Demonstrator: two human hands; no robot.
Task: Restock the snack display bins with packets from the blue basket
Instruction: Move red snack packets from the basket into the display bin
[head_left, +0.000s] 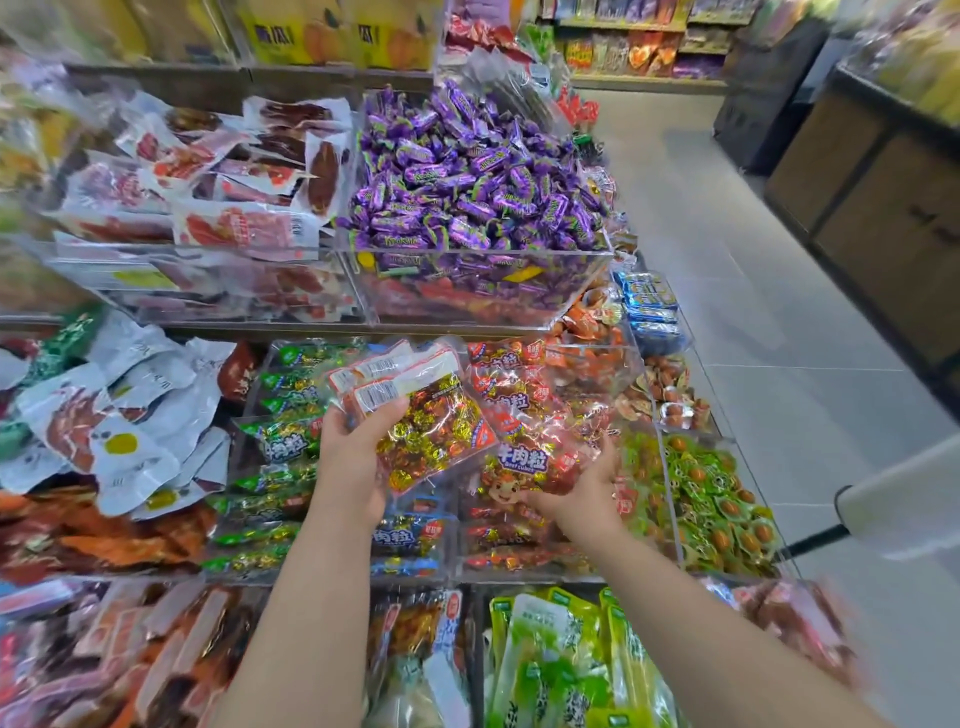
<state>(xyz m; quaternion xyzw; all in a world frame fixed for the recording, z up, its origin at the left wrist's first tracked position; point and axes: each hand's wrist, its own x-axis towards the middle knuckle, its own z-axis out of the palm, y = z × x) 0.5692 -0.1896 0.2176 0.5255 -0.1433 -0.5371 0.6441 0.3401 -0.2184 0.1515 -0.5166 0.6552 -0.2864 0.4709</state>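
Above clear bins, hands (358, 447) grip crinkly foil-sweet packets (415, 415).

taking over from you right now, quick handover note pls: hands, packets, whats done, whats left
Left hand: grips a stack of gold-and-red packets above the middle-row bins.
Right hand: holds a red beef packet from below, over the bin of red packets.
Blue basket: not in view.
Done: bins look well filled.
Left: place both handfuls, probably in matching bins, then fetch more.
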